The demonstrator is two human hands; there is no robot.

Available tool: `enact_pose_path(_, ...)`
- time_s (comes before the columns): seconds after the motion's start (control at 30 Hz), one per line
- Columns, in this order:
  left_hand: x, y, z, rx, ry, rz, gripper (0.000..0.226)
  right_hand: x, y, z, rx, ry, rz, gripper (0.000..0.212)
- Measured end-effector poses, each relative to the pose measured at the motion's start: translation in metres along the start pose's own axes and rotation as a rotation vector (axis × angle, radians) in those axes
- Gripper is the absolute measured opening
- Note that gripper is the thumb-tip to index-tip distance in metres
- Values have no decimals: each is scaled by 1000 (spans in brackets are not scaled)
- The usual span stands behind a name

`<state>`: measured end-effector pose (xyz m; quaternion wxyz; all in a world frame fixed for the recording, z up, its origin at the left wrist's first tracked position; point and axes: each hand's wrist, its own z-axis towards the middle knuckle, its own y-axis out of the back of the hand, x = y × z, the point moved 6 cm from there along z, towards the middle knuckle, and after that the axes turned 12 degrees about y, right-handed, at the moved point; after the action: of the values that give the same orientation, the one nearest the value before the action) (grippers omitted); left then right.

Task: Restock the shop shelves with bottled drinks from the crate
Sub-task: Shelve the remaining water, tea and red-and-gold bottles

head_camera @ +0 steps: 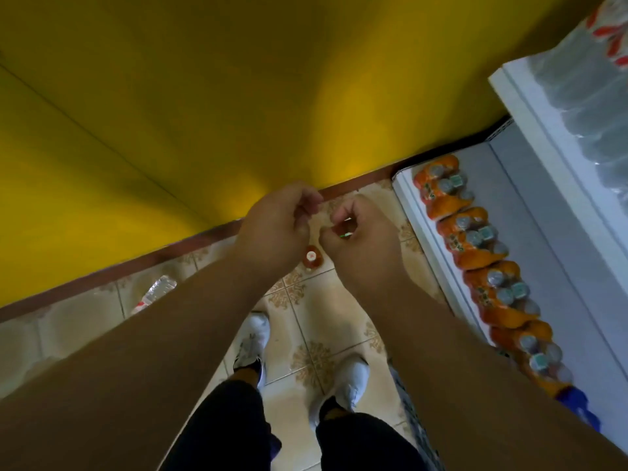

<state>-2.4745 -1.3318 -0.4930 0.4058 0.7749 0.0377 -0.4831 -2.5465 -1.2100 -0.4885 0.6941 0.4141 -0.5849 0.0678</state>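
Head view looks straight down, and I take the orange bottle [310, 257] standing upright on the tiled floor [316, 355] as my landmark. Just above it in the picture my two hands meet: the left hand [275, 229] has its fingers curled inward, and I cannot tell whether they hold anything. The right hand [365, 239] pinches something small with a bright green-white glint between thumb and fingertips; what it is I cannot make out. Neither hand touches the orange bottle.

Left of that bottle, near the brown skirting [119, 270] under the yellow wall [170, 96], a clear plastic bottle [154, 292] lies on its side. Right of the orange bottle runs the white lower shelf [543, 232], with a row of orange bottled drinks [475, 239] in shrink-wrapped packs along its front edge. Above that, further right, an upper shelf [530, 110] carries wrapped clear bottles [591, 107]. Below the orange bottle in the picture stand my white shoes [353, 379] and dark trousers [231, 426]. I see no crate I can name with certainty.
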Motion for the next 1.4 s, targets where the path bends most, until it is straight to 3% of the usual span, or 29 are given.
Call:
enact_pose_path(0.13,90,-53,52,72,65,90,33,-92,-70,27,5,-117,-27,32)
enact_pose_path(0.27,175,-119,91,160,85,146,38,-190,-132,48,13,-253,19,23)
enact_pose_path(0.43,282,-204,111,251,269,19,33,-327,-214,26,-107,-917,739,14)
enact_pose_path(0.5,315,-227,115,263,383,-4,29,-366,-236,16,-102,-1010,862,20)
enact_pose_path(0.67,376,-253,134,230,455,88,36,-429,-274,8,-81,-1072,953,49)
enact_pose_path(0.83,398,-270,150,235,424,97,37,-451,-289,20,-106,-1072,1013,52)
enact_pose_path(1.0,416,-277,168,387,354,190,46,-454,-298,34,-145,-1055,1063,57)
enact_pose_path(1.07,416,-281,176,464,243,351,59,-451,-297,38,-167,-1039,1060,54)
enact_pose_path(1.2,419,-305,186,613,92,617,106,-453,-293,39,-95,-1020,1000,41)
enact_pose_path(1.3,423,-318,189,723,58,538,120,-448,-281,46,-12,-960,1014,39)
enact_pose_path(1.4,414,-318,183,747,35,320,100,-437,-266,56,76,-888,1040,38)
